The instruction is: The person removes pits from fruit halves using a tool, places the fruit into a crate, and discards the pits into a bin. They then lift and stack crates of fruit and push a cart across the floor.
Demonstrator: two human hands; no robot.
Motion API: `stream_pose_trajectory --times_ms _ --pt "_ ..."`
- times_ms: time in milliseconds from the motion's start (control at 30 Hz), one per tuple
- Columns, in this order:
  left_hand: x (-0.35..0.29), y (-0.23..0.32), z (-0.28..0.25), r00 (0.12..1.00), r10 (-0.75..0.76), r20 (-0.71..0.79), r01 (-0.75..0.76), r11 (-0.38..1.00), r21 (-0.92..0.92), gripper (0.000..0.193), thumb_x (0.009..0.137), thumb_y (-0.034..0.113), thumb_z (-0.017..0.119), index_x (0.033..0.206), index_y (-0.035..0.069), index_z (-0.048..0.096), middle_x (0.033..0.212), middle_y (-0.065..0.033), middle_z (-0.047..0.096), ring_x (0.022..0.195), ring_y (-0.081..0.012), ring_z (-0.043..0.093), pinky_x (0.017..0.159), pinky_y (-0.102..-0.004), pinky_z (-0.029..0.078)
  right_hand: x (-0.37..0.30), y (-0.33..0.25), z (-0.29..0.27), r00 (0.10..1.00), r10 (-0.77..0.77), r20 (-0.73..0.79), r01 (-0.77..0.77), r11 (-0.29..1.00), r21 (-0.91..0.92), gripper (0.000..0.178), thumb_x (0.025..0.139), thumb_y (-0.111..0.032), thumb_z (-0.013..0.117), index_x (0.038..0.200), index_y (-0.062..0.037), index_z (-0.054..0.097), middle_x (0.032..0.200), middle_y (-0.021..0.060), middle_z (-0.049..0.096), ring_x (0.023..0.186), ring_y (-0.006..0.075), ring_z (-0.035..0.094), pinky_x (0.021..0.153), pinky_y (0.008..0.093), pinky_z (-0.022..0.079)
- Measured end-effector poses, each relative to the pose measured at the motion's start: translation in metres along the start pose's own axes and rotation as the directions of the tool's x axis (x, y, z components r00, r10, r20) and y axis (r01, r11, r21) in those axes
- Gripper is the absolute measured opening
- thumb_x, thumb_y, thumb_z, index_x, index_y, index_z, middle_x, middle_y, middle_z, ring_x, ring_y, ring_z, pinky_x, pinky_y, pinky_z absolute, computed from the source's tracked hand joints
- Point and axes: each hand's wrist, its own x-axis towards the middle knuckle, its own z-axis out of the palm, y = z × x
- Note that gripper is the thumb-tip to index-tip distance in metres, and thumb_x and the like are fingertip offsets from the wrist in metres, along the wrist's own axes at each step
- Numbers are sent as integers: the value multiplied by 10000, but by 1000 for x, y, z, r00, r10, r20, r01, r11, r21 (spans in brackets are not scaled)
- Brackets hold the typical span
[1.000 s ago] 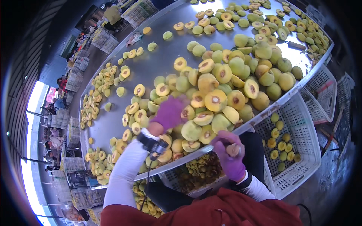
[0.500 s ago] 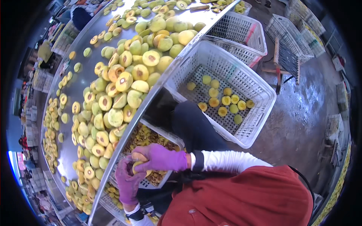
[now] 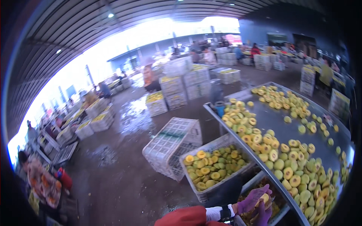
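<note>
My left hand [image 3: 249, 199], in a purple glove, comes in from the lower edge with a white sleeve and a dark wrist band. Its fingers close round a pale yellow peach half [image 3: 262, 200]. Close below and to the right, my right hand [image 3: 263, 215], also purple-gloved, is curled up against the fruit. A thin dark tip shows by its fingers, too small to name. Both hands are over a crate [image 3: 252, 182] of brown and yellow scraps, beside the rim of a metal table [image 3: 279, 118]. Many halved peaches [image 3: 288, 173] with brown centres are heaped on that table.
Left of the scrap crate stands a white crate [image 3: 241, 170] full of peach halves. An overturned white crate [image 3: 171, 137] lies on the wet floor beyond it. Stacked crates [image 3: 175, 94] stand farther back. A person in a patterned top [image 3: 43, 180] is at the far left.
My view has swung left and up, bringing the hall, the overturned crate and other people into sight. My hands now appear at the lower right, still together around a peach half.
</note>
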Motion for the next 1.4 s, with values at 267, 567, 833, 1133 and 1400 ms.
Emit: stream_pose_trajectory --times_ms 267,567,833,1133,1400 --pt "10 -94 4 977 -214 11 201 933 298 250 920 317 506 973 92 605 839 11 594 725 -129 581 645 -286 471 17 14 7 979 7 204 31 983 -182 283 833 -148 567 1106 -83 540 980 169 589 935 309 576 770 420 471" --pt "8 11 -49 613 -776 -151 461 506 -729 472 912 577 437 951 135 597 851 -8 599 806 -136 599 720 -295 497 -5 41 41 756 567 327 -308 749 -586 174 879 -105 494 1036 -40 532 1027 163 570 987 283 572 799 390 474" --pt "30 13 23 554 -823 125 737 415 -533 683 942 608 228 1153 23 511 968 -118 606 908 -207 585 798 -311 499 -27 10 5 875 464 -136 -482 862 -157 171 887 -137 549 1034 -58 513 859 175 574 694 347 597 576 409 460" --pt "18 5 43 705 -669 234 702 707 -93 729 933 634 181 1026 18 559 904 -106 615 783 -172 586 765 -271 492 -33 0 -24 889 457 -44 -437 813 -384 227 848 -196 618 938 -58 462 743 154 592 631 353 600 519 410 465" --pt "35 15 45 706 -493 508 551 834 44 377 934 317 468 1104 -11 543 1115 -134 542 984 -231 537 873 -333 436 -37 28 -36 836 547 -30 -545 824 -155 173 921 -261 489 907 -90 468 651 89 521 569 293 578 475 402 419"
